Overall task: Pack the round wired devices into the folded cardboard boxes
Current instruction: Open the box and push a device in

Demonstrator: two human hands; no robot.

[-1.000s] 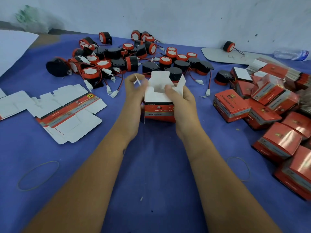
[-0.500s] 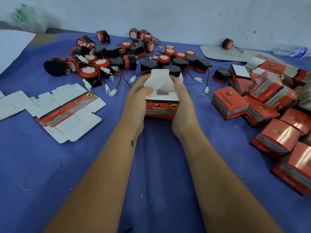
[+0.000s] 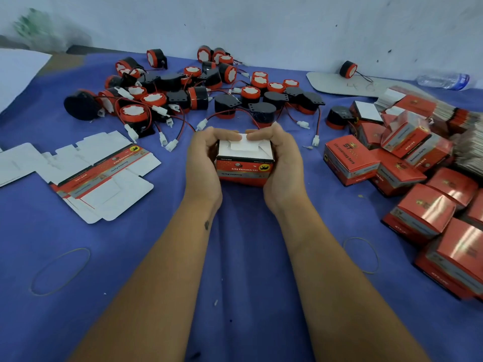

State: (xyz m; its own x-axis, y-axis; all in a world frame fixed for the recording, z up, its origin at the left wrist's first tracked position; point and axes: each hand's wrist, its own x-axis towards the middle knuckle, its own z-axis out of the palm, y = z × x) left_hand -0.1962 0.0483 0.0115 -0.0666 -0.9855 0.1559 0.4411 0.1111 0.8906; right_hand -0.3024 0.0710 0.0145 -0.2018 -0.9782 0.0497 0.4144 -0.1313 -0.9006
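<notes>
Red-and-white cardboard fills the centre of the head view, where your left hand (image 3: 206,158) and right hand (image 3: 281,159) cup a small printed box (image 3: 244,163) standing on the blue cloth (image 3: 235,257), fingers curled round its sides and fingertips (image 3: 230,135) pressing the white end flaps down from above. The flaps lie nearly flat, their slotted tongue showing on top; whether a device is already inside cannot be told. Beyond the box, close to the wall, the loose horns (image 3: 198,92), black and red drums trailing red-and-black leads with white plugs, lie heaped together. A flat unfolded carton (image 3: 104,176) rests to your left, and the finished boxes (image 3: 407,176) pile up at your right beside a bundle of flat cartons (image 3: 460,118). Two rubber bands (image 3: 61,270) lie on the cloth nearer you. To close this end well, it seems wise to keep both palms square against the sides so the walls stay true, and to push the tongue fully home under its neighbour before letting go; a half-seated flap would likely spring back.
</notes>
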